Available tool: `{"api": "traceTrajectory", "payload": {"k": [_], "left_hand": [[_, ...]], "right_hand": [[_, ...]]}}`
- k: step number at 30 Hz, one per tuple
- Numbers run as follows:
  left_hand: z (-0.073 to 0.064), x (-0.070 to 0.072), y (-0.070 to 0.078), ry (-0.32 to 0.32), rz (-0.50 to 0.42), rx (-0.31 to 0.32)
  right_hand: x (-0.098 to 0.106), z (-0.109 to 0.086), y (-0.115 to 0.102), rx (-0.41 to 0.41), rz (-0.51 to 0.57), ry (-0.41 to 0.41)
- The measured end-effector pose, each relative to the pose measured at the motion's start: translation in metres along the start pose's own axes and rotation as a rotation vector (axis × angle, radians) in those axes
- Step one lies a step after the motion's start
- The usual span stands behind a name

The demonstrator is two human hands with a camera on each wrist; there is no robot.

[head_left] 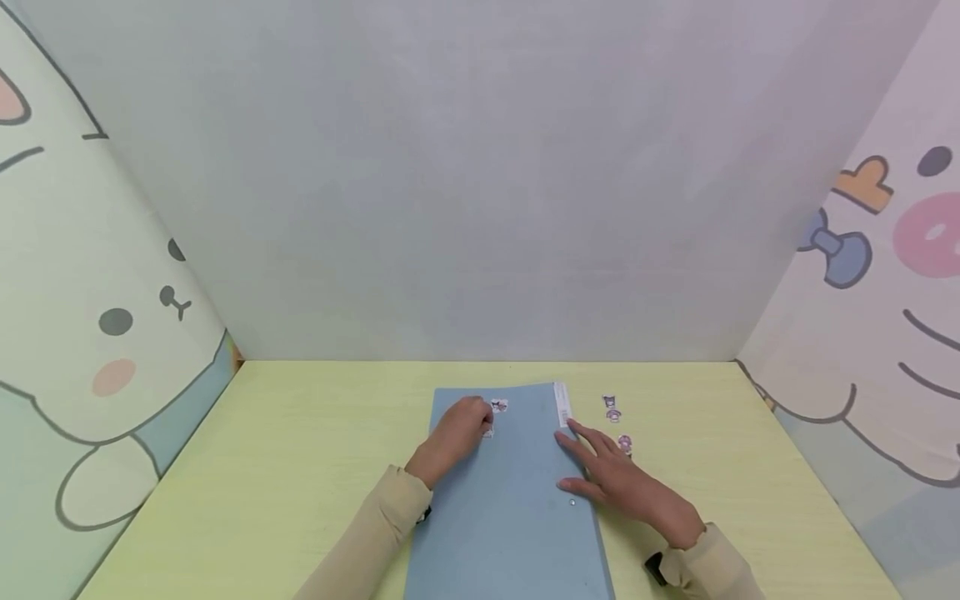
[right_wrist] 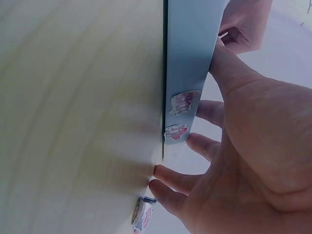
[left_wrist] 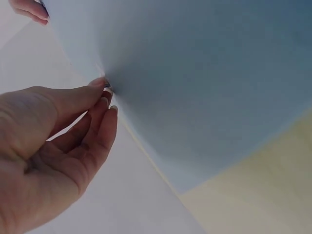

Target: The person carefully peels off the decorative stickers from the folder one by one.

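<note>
A pale blue file folder (head_left: 517,508) lies flat before me. My left hand (head_left: 457,433) is over its upper left part, and in the left wrist view thumb and forefinger pinch a small sticker (left_wrist: 107,85) against the folder's surface; most of it is hidden by the fingertips. Beside that hand a cartoon sticker (head_left: 499,406) lies on the cover, and another sticker (head_left: 488,432) shows partly. My right hand (head_left: 618,479) rests with spread fingers along the folder's right edge. On the folder's side are two stickers, an upper sticker (right_wrist: 185,101) and a lower sticker (right_wrist: 176,131).
Several loose cartoon stickers (head_left: 613,415) lie on the yellow table (head_left: 315,467) right of the folder, some close to my right hand. A white label (head_left: 562,405) sits at the folder's top right. A plain wall (head_left: 480,183) borders the table's back edge.
</note>
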State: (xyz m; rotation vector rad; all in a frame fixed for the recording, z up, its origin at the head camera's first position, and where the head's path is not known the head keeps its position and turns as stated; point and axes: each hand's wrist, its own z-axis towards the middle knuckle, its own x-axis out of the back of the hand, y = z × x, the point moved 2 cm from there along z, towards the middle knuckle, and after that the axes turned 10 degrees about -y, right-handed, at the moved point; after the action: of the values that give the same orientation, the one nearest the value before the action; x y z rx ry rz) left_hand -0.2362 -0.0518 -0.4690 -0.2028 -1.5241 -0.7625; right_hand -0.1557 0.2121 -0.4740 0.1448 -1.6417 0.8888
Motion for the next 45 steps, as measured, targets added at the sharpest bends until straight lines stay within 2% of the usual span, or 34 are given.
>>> {"api": "traceTrajectory", "payload": {"k": [10, 15, 21, 27, 31, 36, 40, 45], "left_hand": [[-0.0054, -0.0002, -0.0027, -0.034, -0.031, -0.009], [-0.0059, 0.0016, -0.0025, -0.048, -0.044, -0.011], [-0.0050, 0.0028, -0.0015, -0.052, -0.059, -0.042], [-0.0030, 0.0020, -0.0027, -0.077, -0.088, -0.045], [-0.0040, 0.0019, -0.0020, -0.096, -0.070, -0.044], [-0.0056, 0.0023, -0.0005, -0.074, -0.059, -0.059], [-0.0076, 0.0018, -0.0002, -0.030, -0.026, -0.081], [-0.0095, 0.0016, -0.0004, 0.036, 0.010, -0.135]], "right_hand": [[-0.0030, 0.0012, 0.0000, -0.005, 0.014, -0.003], [-0.0025, 0.0005, -0.0005, 0.018, -0.006, 0.018], [-0.0017, 0.0001, -0.0007, 0.028, -0.022, 0.030], [-0.0024, 0.0011, 0.0017, 0.015, 0.004, 0.014], [-0.0026, 0.0019, 0.0014, 0.002, 0.013, -0.005], [-0.0026, 0.0019, -0.0001, 0.003, 0.023, -0.004], [-0.0029, 0.0022, -0.0002, 0.007, 0.026, -0.004], [-0.0065, 0.0022, 0.0057, 0.040, 0.000, 0.041]]}}
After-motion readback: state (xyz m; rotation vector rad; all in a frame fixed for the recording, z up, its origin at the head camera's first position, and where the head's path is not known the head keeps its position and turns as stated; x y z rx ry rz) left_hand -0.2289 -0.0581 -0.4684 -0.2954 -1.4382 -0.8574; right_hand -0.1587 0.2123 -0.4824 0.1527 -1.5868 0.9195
